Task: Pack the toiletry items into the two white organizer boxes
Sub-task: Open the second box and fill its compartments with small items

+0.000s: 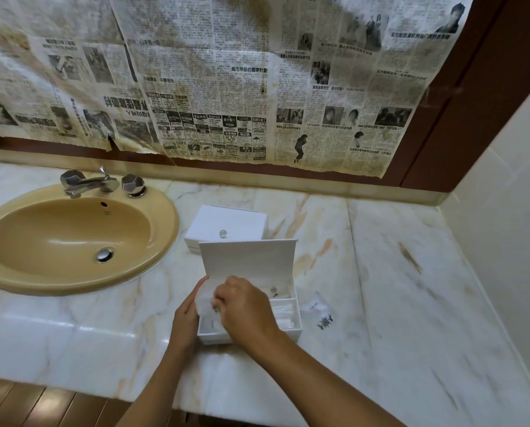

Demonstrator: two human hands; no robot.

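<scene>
open box (pixel 291 329) before closed box (pixel 226 224), sink (pixel 72 238) left, packet (pixel 317 311) right

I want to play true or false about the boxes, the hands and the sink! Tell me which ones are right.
1. The front box has its lid up. True.
2. The back box is open too. False: its lid, with a small clear knob, is shut.
3. Both hands are at the front box. True: the left hand and right hand handle a white packet there.
4. The sink is blue. False: it is tan.
5. A small packet lies on the counter right of the front box. True.
</scene>
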